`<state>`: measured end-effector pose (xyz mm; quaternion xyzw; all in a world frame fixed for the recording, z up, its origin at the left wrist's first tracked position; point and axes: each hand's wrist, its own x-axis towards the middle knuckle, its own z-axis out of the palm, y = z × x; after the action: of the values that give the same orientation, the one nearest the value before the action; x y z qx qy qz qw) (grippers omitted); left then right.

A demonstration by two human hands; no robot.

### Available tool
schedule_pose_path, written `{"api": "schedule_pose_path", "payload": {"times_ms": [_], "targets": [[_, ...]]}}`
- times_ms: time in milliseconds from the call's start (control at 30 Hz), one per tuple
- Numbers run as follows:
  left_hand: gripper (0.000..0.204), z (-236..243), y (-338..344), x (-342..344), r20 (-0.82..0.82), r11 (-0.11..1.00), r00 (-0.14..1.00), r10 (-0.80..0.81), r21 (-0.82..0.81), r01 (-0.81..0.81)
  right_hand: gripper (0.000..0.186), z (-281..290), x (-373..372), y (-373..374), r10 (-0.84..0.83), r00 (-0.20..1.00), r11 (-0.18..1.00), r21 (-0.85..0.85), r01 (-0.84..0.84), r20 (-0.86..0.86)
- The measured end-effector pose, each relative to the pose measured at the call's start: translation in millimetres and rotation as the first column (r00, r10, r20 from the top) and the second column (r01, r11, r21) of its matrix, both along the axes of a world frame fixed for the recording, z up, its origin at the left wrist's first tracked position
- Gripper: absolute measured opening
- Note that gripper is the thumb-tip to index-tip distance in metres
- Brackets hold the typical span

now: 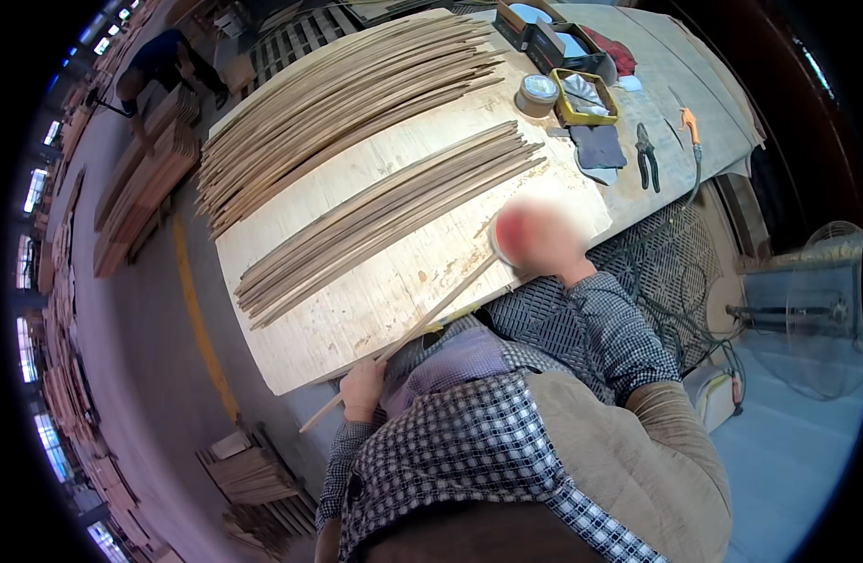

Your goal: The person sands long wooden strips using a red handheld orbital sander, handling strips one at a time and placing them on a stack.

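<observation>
A thin wooden strip [438,308] slants across the near edge of the work table, one end jutting out past the edge. My left hand [362,388] is closed around it close to that lower end. At the strip's other end my right hand [550,246] is blurred, so its fingers cannot be made out. It lies over a round red object [514,233] with a pale rim, which touches or nearly touches the strip. Just beyond lies a bundle of narrow wooden strips [384,220], with a larger bundle of strips [347,103] farther back.
On the table's right are a round tin [536,95], a yellow box [586,98], dark boxes [553,42], a dark cloth [597,147], black-handled pliers [647,158] and an orange air gun [689,125]. A fan [807,319] stands right. A person [164,66] bends over stacked boards [145,197] at far left.
</observation>
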<state>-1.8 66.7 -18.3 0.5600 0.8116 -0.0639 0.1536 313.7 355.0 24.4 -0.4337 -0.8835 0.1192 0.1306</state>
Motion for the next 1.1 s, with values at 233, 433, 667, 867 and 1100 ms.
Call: {"api": "schedule_pose_path", "payload": {"times_ms": [233, 433, 667, 867, 1100], "targets": [[0.029, -13.7, -7.0, -8.7, -0.103, 0.955, 0.984, -0.145, 0.244, 0.166, 0.056, -32.9, -9.9, -23.9, 0.054, 0.981, 0.994, 0.103, -0.036, -0.184], [0.029, -10.5, -7.6, -7.4, -0.128, 0.952, 0.981, -0.147, 0.252, 0.176, 0.052, 9.7, 14.1, 16.1, 0.065, 0.971, 0.997, -0.066, -0.051, 0.228], [0.029, -12.8, -14.4, -12.9, -0.122, 0.96, 0.982, -0.147, 0.22, 0.171, 0.059, 46.4, -5.0, -22.4, -0.17, 0.986, 0.951, -0.263, 0.162, -0.005], [0.029, -13.1, -18.7, -14.1, -0.099, 0.964, 0.983, -0.155, 0.202, 0.173, 0.056, 61.2, 4.3, -1.6, -0.318, 0.948, 0.914, -0.268, 0.304, -0.008], [0.031, -14.8, -17.2, -20.4, -0.057, 0.976, 0.985, -0.166, 0.137, 0.172, 0.052, 54.0, -17.1, -26.3, -0.217, 0.975, 0.927, -0.322, 0.191, -0.045]]}}
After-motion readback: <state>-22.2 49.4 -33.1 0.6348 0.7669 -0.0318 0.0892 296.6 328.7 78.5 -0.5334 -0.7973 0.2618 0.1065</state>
